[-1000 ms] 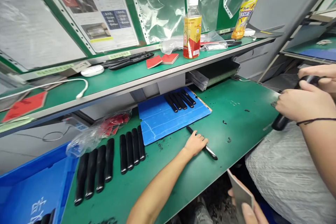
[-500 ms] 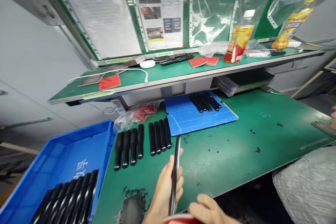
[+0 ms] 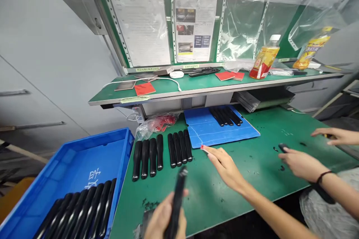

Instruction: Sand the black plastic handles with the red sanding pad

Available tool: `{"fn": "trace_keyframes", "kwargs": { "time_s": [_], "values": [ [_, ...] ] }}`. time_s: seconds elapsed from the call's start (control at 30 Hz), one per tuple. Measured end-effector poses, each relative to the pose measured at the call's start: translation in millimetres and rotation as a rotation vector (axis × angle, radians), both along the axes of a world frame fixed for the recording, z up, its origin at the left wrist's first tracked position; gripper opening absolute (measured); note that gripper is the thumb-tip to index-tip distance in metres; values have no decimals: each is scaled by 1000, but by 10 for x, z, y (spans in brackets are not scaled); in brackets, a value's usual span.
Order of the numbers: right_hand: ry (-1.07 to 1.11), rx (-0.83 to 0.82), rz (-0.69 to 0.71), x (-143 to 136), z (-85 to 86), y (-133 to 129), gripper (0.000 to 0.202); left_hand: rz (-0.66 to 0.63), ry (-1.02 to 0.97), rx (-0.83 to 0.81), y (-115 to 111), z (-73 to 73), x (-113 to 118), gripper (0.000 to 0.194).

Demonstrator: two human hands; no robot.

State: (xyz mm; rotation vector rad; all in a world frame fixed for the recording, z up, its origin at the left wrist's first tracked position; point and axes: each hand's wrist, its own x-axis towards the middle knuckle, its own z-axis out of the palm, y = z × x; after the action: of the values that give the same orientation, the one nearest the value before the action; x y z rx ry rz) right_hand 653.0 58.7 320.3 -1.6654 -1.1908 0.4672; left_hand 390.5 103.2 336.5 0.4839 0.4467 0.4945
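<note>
My left hand (image 3: 165,216) is closed around a black handle (image 3: 177,198), a smooth bar tilted upward and blurred by motion. My right hand (image 3: 224,168) reaches over the green table, fingers stretched forward and pressed on a thin piece of red sandpaper (image 3: 202,147) with a pale underside. It is near the front edge of a blue board (image 3: 215,136). Left of it, two groups of black handles (image 3: 146,158) lie in rows on the table. More black handles (image 3: 226,116) rest on the blue board.
A blue bin (image 3: 70,145) at left holds several black handles. A co-worker's hands (image 3: 301,162) work at right, one with a black piece. Red squares (image 3: 145,89) and a drink bottle (image 3: 265,58) stand on the shelf. Black scraps (image 3: 282,168) dot the green table (image 3: 238,198).
My right hand has moved from the bottom edge forward to the board, carrying the red sandpaper. My left hand has drawn the handle back and down. The co-worker's hands have come further into view.
</note>
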Motion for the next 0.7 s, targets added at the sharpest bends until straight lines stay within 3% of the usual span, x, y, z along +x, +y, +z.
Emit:
{"fn": "trace_keyframes", "kwargs": {
  "time_s": [0.07, 0.17, 0.37, 0.5, 0.63, 0.7],
  "values": [
    [148, -44, -72, -134, 28, -98, 51, 117, -14, -19, 118, 2, 2, 24],
    [333, -90, -124, -431, 41, -246, 66, 194, 124, 4, 297, -19, 100, 21],
    [550, -103, -112, -771, 87, -332, 61, 218, 441, 63, 319, -24, 132, 51],
    [480, 29, 94, -897, 147, -337, 48, 122, 366, 10, 278, 21, 31, 49],
    [343, 110, 229, -962, 174, -340, 39, 293, 362, -114, 258, 42, -4, 56],
    [133, 161, 276, -955, 190, -323, 40, 272, 325, -178, 227, 46, 11, 52]
  ]
}}
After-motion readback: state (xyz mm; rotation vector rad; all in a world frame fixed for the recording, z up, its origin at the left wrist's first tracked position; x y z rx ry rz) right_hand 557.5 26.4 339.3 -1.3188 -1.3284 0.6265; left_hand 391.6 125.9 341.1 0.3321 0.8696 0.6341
